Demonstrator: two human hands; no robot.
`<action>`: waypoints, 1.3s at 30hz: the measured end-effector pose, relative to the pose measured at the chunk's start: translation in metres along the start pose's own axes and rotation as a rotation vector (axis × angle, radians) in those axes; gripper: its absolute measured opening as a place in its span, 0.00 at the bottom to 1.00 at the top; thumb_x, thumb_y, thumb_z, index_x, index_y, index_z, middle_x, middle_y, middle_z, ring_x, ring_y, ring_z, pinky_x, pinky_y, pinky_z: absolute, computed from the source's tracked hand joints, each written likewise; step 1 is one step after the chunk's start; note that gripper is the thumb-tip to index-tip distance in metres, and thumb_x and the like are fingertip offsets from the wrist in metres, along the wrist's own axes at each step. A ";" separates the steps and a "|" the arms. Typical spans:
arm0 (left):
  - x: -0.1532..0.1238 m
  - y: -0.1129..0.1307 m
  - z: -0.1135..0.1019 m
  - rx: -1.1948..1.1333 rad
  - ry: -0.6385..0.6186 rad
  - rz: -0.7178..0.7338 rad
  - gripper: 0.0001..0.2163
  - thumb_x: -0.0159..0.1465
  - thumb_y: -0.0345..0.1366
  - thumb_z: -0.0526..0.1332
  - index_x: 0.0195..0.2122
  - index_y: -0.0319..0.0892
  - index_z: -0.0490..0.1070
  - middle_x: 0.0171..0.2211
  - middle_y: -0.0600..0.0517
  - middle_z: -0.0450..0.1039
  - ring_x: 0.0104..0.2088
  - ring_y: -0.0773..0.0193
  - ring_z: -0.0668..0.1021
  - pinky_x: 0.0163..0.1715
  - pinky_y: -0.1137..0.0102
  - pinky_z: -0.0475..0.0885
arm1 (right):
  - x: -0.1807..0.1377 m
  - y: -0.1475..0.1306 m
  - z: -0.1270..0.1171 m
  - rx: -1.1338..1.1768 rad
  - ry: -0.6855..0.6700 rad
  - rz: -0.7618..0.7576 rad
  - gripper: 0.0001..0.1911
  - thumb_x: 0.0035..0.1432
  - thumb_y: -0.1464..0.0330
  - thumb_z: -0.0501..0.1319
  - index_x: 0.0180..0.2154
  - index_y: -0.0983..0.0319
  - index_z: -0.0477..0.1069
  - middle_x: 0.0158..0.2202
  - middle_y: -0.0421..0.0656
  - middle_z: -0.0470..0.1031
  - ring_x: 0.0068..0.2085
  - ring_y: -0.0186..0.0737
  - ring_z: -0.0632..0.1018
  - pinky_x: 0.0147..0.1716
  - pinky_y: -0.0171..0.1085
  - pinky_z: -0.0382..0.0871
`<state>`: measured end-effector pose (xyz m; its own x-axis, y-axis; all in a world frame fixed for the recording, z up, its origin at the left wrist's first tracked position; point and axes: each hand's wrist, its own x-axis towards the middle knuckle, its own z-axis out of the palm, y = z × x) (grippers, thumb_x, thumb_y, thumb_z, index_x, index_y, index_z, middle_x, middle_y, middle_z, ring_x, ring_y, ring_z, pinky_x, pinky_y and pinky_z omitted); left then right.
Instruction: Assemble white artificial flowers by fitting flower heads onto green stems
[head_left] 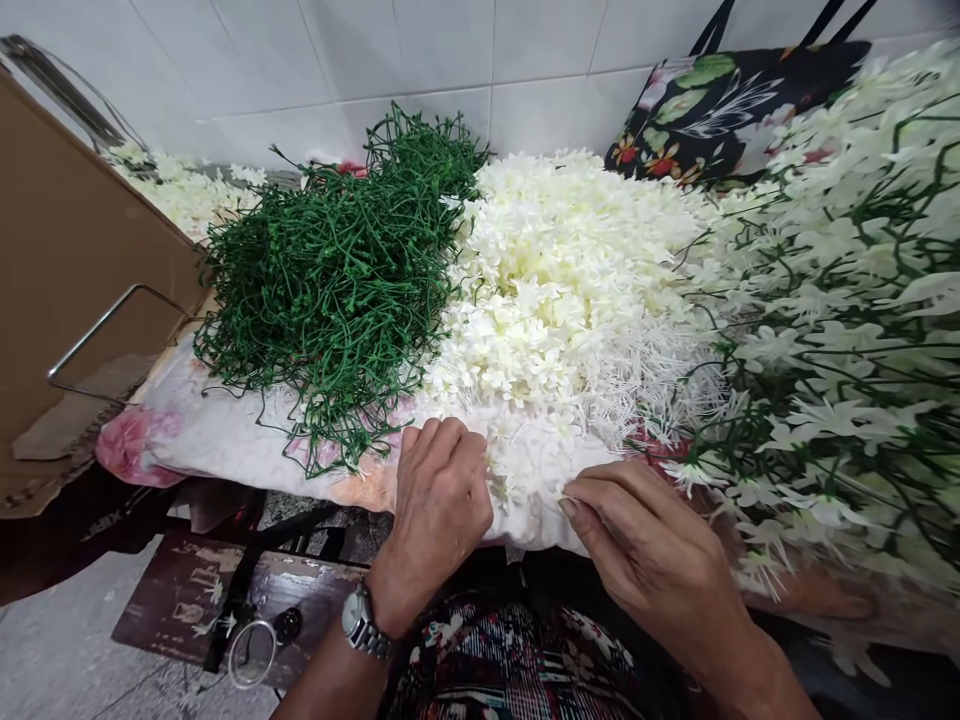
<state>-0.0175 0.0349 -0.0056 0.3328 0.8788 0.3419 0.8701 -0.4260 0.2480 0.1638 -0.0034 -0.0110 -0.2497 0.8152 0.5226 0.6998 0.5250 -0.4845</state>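
My left hand (439, 500), with a watch on its wrist, is curled closed at the near edge of a heap of loose white plastic flowers (559, 290); its fingertips are hidden among the petals. My right hand (645, 545) pinches a small white flower piece between thumb and forefinger just to the right. A tangled mound of green plastic stems (337, 270) lies to the left of the white heap. Both heaps rest on a white floral cloth (187, 430).
Finished sprays of white flowers on green stems (847, 330) fill the right side. A dark floral bag (720, 110) leans on the tiled wall behind. Brown cardboard (67, 250) and a metal wire frame (105, 330) stand at left. A dark low board (202, 600) lies below.
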 end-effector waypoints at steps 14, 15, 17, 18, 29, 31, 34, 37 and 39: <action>-0.011 -0.023 -0.005 -0.184 0.317 -0.053 0.09 0.60 0.23 0.54 0.35 0.38 0.72 0.30 0.48 0.75 0.33 0.60 0.75 0.35 0.65 0.69 | -0.002 0.006 0.014 -0.004 0.117 -0.069 0.04 0.59 0.77 0.56 0.35 0.65 0.69 0.28 0.43 0.72 0.31 0.36 0.72 0.33 0.35 0.66; -0.013 -0.028 -0.007 -0.162 0.331 -0.052 0.09 0.60 0.22 0.54 0.34 0.38 0.72 0.30 0.48 0.74 0.33 0.60 0.75 0.35 0.65 0.69 | -0.002 0.006 0.015 -0.004 0.123 -0.078 0.04 0.59 0.77 0.57 0.35 0.65 0.69 0.28 0.43 0.72 0.31 0.36 0.72 0.33 0.35 0.66; -0.016 -0.035 -0.013 -0.149 0.368 -0.047 0.10 0.60 0.21 0.53 0.33 0.38 0.72 0.29 0.49 0.74 0.32 0.61 0.75 0.35 0.66 0.70 | -0.002 0.007 0.016 -0.002 0.127 -0.092 0.04 0.59 0.77 0.57 0.35 0.65 0.68 0.28 0.44 0.72 0.31 0.36 0.73 0.33 0.35 0.66; -0.017 -0.038 -0.017 -0.157 0.398 -0.048 0.10 0.60 0.21 0.53 0.32 0.39 0.72 0.29 0.49 0.73 0.32 0.62 0.75 0.34 0.67 0.70 | -0.003 0.007 0.016 -0.002 0.129 -0.096 0.04 0.59 0.77 0.57 0.35 0.65 0.68 0.28 0.44 0.72 0.31 0.36 0.73 0.33 0.35 0.66; -0.033 -0.064 -0.046 0.230 0.207 -0.063 0.11 0.59 0.25 0.55 0.39 0.40 0.72 0.36 0.45 0.75 0.38 0.53 0.75 0.37 0.60 0.67 | -0.004 0.008 0.016 -0.001 0.133 -0.112 0.04 0.59 0.77 0.56 0.36 0.64 0.68 0.28 0.43 0.72 0.30 0.35 0.73 0.35 0.36 0.66; -0.037 -0.069 -0.043 0.295 0.187 -0.118 0.15 0.58 0.27 0.57 0.48 0.40 0.70 0.43 0.41 0.72 0.42 0.50 0.74 0.38 0.59 0.68 | -0.004 0.007 0.017 -0.005 0.131 -0.106 0.04 0.59 0.76 0.56 0.36 0.64 0.68 0.27 0.42 0.72 0.30 0.35 0.73 0.34 0.36 0.66; -0.039 -0.075 -0.034 0.299 0.106 -0.176 0.18 0.59 0.29 0.57 0.51 0.40 0.68 0.46 0.40 0.69 0.43 0.49 0.74 0.40 0.58 0.69 | -0.003 0.007 0.017 -0.011 0.133 -0.120 0.04 0.59 0.76 0.56 0.35 0.64 0.69 0.27 0.42 0.73 0.29 0.35 0.73 0.34 0.36 0.66; -0.035 -0.075 -0.023 0.158 0.131 -0.201 0.15 0.60 0.24 0.52 0.45 0.38 0.72 0.42 0.42 0.70 0.43 0.54 0.75 0.41 0.62 0.71 | -0.003 0.007 0.018 -0.008 0.130 -0.130 0.04 0.59 0.76 0.57 0.35 0.65 0.69 0.27 0.43 0.73 0.29 0.35 0.73 0.34 0.35 0.66; -0.029 -0.068 -0.016 0.037 0.215 -0.199 0.14 0.60 0.22 0.51 0.42 0.37 0.72 0.39 0.43 0.70 0.41 0.58 0.75 0.40 0.65 0.72 | -0.003 0.007 0.018 -0.013 0.135 -0.133 0.03 0.59 0.76 0.57 0.35 0.65 0.68 0.27 0.43 0.73 0.29 0.35 0.73 0.34 0.36 0.66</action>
<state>-0.0927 0.0347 -0.0180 0.0734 0.8769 0.4751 0.9243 -0.2386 0.2977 0.1570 0.0023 -0.0283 -0.2489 0.6980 0.6714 0.6752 0.6221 -0.3964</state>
